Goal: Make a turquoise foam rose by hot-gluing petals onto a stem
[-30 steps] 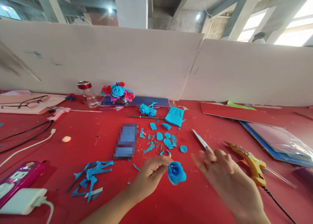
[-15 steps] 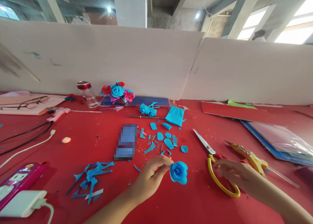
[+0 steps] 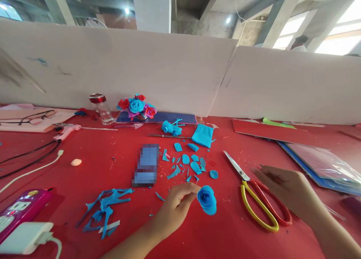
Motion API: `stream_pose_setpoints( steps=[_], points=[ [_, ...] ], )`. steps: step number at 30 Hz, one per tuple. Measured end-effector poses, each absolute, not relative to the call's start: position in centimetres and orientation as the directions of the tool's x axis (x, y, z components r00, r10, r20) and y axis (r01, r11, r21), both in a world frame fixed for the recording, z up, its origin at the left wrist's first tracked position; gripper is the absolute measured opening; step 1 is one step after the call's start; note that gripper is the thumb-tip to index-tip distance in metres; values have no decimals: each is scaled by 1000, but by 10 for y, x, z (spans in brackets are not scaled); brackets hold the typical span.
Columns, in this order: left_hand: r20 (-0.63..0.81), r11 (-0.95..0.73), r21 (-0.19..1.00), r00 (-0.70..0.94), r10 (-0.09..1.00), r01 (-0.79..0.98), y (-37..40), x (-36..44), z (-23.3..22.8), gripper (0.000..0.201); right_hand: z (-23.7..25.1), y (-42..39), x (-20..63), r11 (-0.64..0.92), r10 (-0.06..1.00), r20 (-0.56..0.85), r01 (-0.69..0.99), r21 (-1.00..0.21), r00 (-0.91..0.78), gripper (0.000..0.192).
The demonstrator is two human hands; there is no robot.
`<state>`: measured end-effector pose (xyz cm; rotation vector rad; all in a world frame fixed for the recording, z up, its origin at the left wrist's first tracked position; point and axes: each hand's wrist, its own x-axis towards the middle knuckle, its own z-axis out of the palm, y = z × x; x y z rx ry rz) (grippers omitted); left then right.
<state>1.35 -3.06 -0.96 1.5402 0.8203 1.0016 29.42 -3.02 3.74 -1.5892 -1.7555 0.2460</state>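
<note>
My left hand (image 3: 177,203) pinches a blue paper rose (image 3: 207,200) at its base, the bloom tilted to the right above the red table. Over on the right, my right hand (image 3: 286,183) is smeared by motion, so its fingers do not show clearly. It covers the spot of the yellow glue gun; only a clear glue stick (image 3: 335,212) shows past the wrist. Beside that hand lie scissors (image 3: 244,177) with one yellow and one red handle. Loose blue petals (image 3: 194,166) and scraps are scattered beyond the rose.
Blue strips (image 3: 105,210) and a phone (image 3: 146,165) lie left of centre. Farther back are folded blue paper (image 3: 202,135), finished blue roses (image 3: 171,128), a flower bouquet (image 3: 137,106) and a glass bottle (image 3: 102,109). A pink glue gun (image 3: 68,131) with cables lies left; plastic-wrapped sheets (image 3: 324,163) lie right.
My right hand has moved right, from over the scissor handles to over the yellow glue gun. The scissors' red handle is uncovered now. My left hand still holds the rose, turned slightly.
</note>
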Motion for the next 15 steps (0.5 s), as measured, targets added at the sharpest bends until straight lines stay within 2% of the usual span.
stream_pose_setpoints(
  steps=[1, 3, 4, 7, 9, 12, 15],
  points=[
    [181, -198, 980, 406, 896, 0, -31, 13, -9, 28, 39, -25, 285, 215, 921, 390, 834, -509, 1, 28],
    [194, -213, 977, 423, 885, -3, -31, 13, -7, 29, 43, -13, 271, 289, 917, 367, 895, -339, -157, 16],
    [201, -217, 976, 440, 875, -12, -30, 12, -6, 29, 45, -7, 266, 313, 923, 318, 903, -295, -216, 15],
    [224, -225, 973, 457, 861, -55, -30, 12, -3, 26, 45, 7, 254, 334, 940, 33, 898, -285, -339, 54],
    [242, -239, 969, 446, 862, -64, -30, 12, -4, 24, 41, 14, 247, 376, 906, -79, 877, -299, -415, 55],
    [271, -272, 961, 420, 866, -58, -30, 13, -7, 21, 32, 25, 235, 482, 863, -22, 834, -270, -505, 41],
    [289, -302, 953, 406, 867, -35, -30, 13, -9, 19, 26, 36, 222, 546, 827, 16, 797, -257, -562, 35]
  ],
)
